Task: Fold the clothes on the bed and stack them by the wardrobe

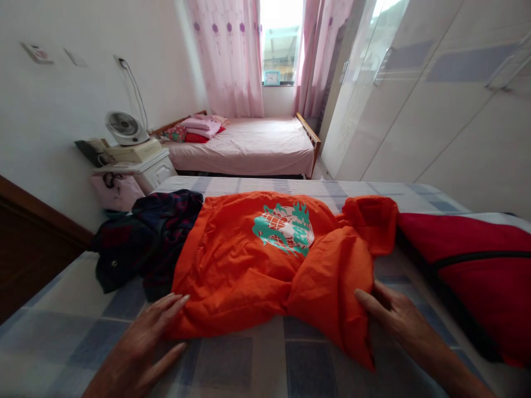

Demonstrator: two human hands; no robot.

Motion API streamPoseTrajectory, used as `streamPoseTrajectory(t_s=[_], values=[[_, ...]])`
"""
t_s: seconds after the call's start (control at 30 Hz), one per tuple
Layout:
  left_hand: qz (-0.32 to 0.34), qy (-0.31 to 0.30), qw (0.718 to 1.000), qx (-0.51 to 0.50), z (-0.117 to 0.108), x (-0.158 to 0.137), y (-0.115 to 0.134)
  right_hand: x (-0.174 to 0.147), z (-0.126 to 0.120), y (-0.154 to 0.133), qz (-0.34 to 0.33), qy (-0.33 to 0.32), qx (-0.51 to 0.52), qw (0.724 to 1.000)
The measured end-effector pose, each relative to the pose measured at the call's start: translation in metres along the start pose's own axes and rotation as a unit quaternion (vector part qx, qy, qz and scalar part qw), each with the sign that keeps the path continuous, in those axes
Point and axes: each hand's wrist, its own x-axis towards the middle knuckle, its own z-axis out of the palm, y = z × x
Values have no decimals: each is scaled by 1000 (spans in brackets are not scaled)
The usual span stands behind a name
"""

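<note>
An orange shirt [232, 260] with a green and white globe print lies spread on the checked bed sheet [232, 359], its hem side to the left. One sleeve is folded toward me, and the other bunches up at the far right. My left hand [145, 342] rests at the near left corner, fingertips on the orange cloth and thumb held apart from it. On the right, my right hand [390, 309] grips the edge of the near sleeve between thumb and fingers; the fingers are partly hidden behind the cloth.
Dark crumpled clothing [153, 237] touches the shirt's left side. A red bag [485, 265] with black trim lies at the right. Beyond stand a nightstand [155, 171] with a fan [126, 127], a second bed [257, 143], and white wardrobes [415, 110] along the right wall.
</note>
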Motion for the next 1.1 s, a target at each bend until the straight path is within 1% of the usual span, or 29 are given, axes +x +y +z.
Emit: streamPoseTrajectory(t_s=[0.1,0.17,0.23,0.27,0.33,0.37,0.4,0.43,0.5,0.53,0.57,0.6,0.63,0.67,0.73,0.8,0.87,0.93,1.0,1.07,1.1], values=[[-14,14,999,-31,0,4,0,3,0,-9,-8,30,75,997],[-25,21,997,-64,-6,11,2,3,-12,-13,-29,49,94,994],[-41,23,992,-115,-19,21,2,5,-31,-21,-55,63,112,990],[-60,18,987,-145,-27,28,2,9,-41,-28,-70,68,124,987],[-132,7,970,-202,-43,50,1,27,-60,-46,-105,96,155,978],[-184,8,957,-223,-50,63,1,40,-67,-57,-125,116,167,971],[-238,22,940,-244,-54,78,1,57,-72,-69,-150,149,177,961],[-284,45,919,-269,-56,94,1,75,-76,-80,-166,165,170,957],[-342,109,871,-336,-51,125,1,114,-78,-96,-203,210,107,950],[-363,133,844,-373,-46,137,1,130,-77,-98,-201,207,68,955],[-383,143,818,-405,-40,146,0,144,-74,-97,-186,212,38,959],[-401,139,800,-425,-33,151,-1,153,-71,-91,-164,215,8,963],[-416,125,791,-431,-27,153,-2,157,-67,-82,-143,211,-19,967],[-427,108,790,-427,-23,151,-4,156,-62,-69,-126,206,-42,969],[-425,80,806,-404,-16,142,-7,140,-53,-42,-96,182,-63,977],[-417,76,823,-378,-14,131,-9,113,-44,-19,-65,163,-60,983],[-411,77,834,-360,-13,124,-7,87,-36,-5,-46,139,-64,987],[-406,76,845,-340,-10,124,-4,72,-27,-1,-47,104,-75,991],[-396,78,855,-324,-8,130,2,69,-20,-3,-65,63,-66,994],[-376,103,858,-333,-11,138,10,74,-18,-12,-79,34,-4,996],[-365,128,855,-345,-17,142,15,77,-21,-17,-81,33,40,995]])
